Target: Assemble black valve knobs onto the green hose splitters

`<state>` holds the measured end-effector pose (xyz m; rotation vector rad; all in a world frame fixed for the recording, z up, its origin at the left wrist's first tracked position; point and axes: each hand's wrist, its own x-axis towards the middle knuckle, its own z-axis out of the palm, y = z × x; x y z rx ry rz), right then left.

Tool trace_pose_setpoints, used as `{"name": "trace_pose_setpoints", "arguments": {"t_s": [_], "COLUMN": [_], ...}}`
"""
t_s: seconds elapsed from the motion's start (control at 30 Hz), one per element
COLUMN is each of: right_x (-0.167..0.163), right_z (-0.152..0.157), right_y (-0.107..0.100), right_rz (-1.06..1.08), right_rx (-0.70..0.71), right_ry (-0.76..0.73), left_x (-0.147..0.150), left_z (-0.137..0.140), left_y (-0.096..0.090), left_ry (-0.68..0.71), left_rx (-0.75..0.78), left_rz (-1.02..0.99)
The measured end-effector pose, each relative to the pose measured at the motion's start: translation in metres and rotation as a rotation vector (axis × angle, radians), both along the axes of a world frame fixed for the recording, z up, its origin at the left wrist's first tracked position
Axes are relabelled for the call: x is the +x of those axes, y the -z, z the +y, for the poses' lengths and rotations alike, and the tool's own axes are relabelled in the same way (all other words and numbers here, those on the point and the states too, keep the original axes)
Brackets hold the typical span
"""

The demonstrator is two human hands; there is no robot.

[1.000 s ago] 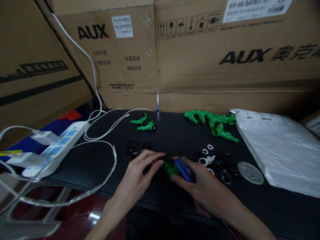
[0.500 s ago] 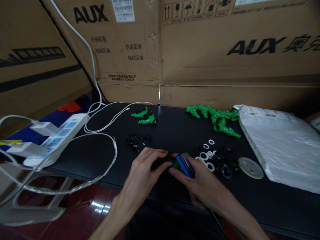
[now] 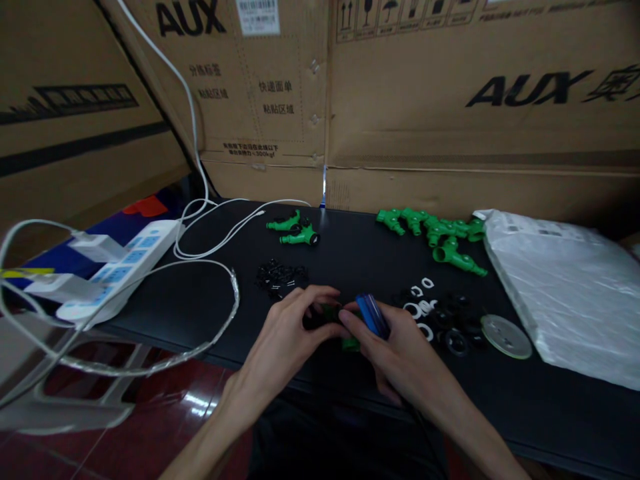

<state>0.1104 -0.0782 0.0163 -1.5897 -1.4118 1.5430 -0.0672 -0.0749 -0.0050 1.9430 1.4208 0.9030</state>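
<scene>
My left hand (image 3: 287, 328) is closed around a green plastic pipe fitting (image 3: 351, 345), mostly hidden by the fingers of both hands. In my right hand (image 3: 400, 347) is a blue tool (image 3: 372, 316), its upper end showing above the thumb; a dark cord seems to trail below that hand. The right thumb and fingertips also meet the fitting. Beyond the left hand lies a pile of small black parts and screws (image 3: 281, 277). White rings (image 3: 425, 307) and black rings (image 3: 456, 341) are scattered beside my right hand.
Two green fittings with black parts (image 3: 300, 235) lie at the back left, and several plain green fittings (image 3: 453, 257) at the back right. A clear disc (image 3: 506, 337), a white plastic package (image 3: 565, 293), a power strip (image 3: 135, 267) and loose white cables (image 3: 235, 303) surround the work. Cardboard boxes (image 3: 400, 147) stand behind.
The green fitting has turned in my hands, its green end now showing lower, below the right thumb. My right thumb has moved up toward the left fingertips. The view has shifted slightly.
</scene>
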Motion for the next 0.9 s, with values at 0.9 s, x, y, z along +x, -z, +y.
{"name": "trace_pose_setpoints", "arguments": {"t_s": [0.9], "right_x": [-0.011], "right_z": [0.005], "right_y": [-0.011], "right_rz": [-0.169], "right_rx": [-0.091], "right_ry": [0.01], "left_x": [-0.011], "left_z": [-0.009], "left_y": [0.016], "left_ry": [0.106], "left_rx": [0.086], "left_rz": [-0.066]}}
